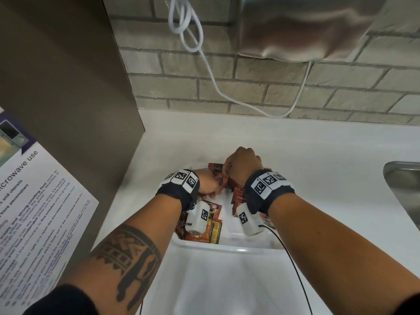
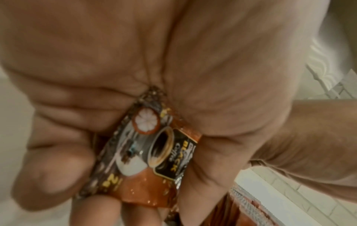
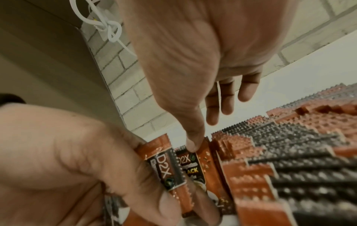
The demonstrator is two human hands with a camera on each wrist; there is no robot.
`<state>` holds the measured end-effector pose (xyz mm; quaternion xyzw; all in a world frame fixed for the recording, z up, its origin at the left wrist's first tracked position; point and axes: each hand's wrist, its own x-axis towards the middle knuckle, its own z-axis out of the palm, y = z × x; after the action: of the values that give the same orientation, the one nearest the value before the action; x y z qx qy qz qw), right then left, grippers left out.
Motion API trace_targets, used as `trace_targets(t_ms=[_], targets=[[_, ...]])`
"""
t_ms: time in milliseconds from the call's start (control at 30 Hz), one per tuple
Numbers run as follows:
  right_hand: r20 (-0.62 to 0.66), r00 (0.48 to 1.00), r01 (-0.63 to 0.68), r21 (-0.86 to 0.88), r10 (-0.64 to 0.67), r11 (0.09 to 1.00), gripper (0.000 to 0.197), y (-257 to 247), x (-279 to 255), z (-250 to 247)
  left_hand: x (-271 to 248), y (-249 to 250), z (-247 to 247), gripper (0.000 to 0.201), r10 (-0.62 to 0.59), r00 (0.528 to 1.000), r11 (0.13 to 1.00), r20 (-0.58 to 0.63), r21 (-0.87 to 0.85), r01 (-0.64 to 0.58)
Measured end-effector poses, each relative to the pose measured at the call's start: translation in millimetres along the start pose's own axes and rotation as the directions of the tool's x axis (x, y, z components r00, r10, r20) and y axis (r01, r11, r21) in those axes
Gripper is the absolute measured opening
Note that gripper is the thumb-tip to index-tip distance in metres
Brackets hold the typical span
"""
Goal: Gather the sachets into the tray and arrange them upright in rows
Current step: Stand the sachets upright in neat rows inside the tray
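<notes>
Sachets (image 1: 205, 230) in tray (image 1: 227, 245), white counter (image 1: 318, 160), brick wall (image 1: 250, 87), left hand (image 1: 208, 181) fingers pinching sachet (image 2: 152, 154), right hand (image 1: 242, 165) thumb touching sachets

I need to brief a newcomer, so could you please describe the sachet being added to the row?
Find the white tray on the counter. At its far end, beside the upright sachet row, the left hand pinches one sachet; unlike its neighbours, it is held.

Black wristbands (image 1: 179, 194) with white square-code tags, white camera boxes (image 1: 248, 220) under both wrists, thin black cables, dark geometric tattoo (image 1: 134, 262) on left forearm
</notes>
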<state>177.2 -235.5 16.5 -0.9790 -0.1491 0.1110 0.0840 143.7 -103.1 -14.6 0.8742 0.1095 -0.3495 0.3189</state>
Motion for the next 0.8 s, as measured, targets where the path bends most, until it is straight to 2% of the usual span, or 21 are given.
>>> trace_targets(t_ms=[233,400,600,800], targets=[[0.008,1.000,0.016,0.004,-0.016,1.000,0.022,3.0,0.9,1.0,2.0,-2.6,1.7,0.024,-0.019,1.000,0.999,-0.003,-0.026,0.019],[0.002,1.000,0.020,0.054,-0.021,0.998,0.033,3.3,1.1,0.2,0.8,-2.3,3.0,0.016,-0.018,1.000,0.998,-0.015,-0.057,0.017],[-0.008,1.000,0.004,0.156,-0.003,0.988,0.022,5.4,2.3,-0.5,-2.2,-1.2,5.4,0.011,-0.034,0.999,0.994,-0.012,-0.101,0.033],[-0.070,0.997,0.042,0.230,-0.026,0.972,0.012,12.0,-2.4,-10.2,-7.2,-3.9,0.5,0.028,-0.037,0.999,0.991,-0.007,-0.126,0.036]])
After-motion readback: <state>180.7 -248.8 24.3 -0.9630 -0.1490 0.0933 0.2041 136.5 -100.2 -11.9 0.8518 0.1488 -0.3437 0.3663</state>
